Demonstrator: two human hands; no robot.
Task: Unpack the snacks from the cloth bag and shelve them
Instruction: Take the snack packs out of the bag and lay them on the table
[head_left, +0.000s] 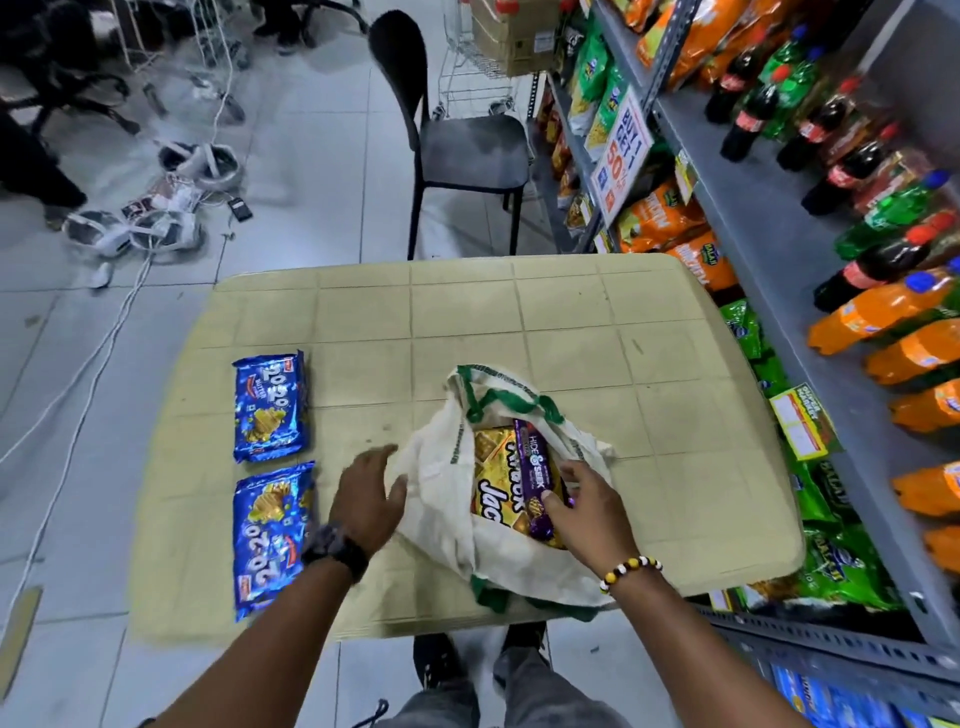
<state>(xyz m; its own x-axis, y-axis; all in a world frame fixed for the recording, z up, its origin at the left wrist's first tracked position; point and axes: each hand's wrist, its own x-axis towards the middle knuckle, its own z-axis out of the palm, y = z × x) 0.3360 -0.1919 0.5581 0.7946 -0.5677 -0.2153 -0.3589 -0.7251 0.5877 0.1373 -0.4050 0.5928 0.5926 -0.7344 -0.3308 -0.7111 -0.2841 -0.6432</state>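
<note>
1. Right-hand grip first: my right hand (589, 506) is down in the mouth of the cloth bag (452, 499), fingers curled round the near end of a purple biscuit pack (537, 470) — closed on it, though the pack lies in the bag, not lifted clear.
2. My left hand (369, 496) is spread open and flat, fingers loose, resting against the bag's left side; it has hold of nothing that I can make out, and it is a little blurred.
3. Under the purple pack, inside the bag, I see a yellow snack packet (496, 483), partly hidden by the cloth.
4. The bag sits near the middle of the counter (519, 322), towards my edge, its green-trimmed handles (498, 397) flopped away from me.
5. Two blue biscuit packs lie flat on the counter's left side, well apart from the bag — the far blue pack (270, 405) and the near blue pack (272, 540), one just behind the other.
6. On my right runs a grey shelf (769, 223) holding soft drink bottles (883, 306) on top and crisp bags (660, 218) lower down.
7. A black chair (457, 140) stands on the tiled floor beyond the counter.
8. I wear a dark watch (335, 545) on the left wrist and a bead bracelet (628, 569) on the right.
</note>
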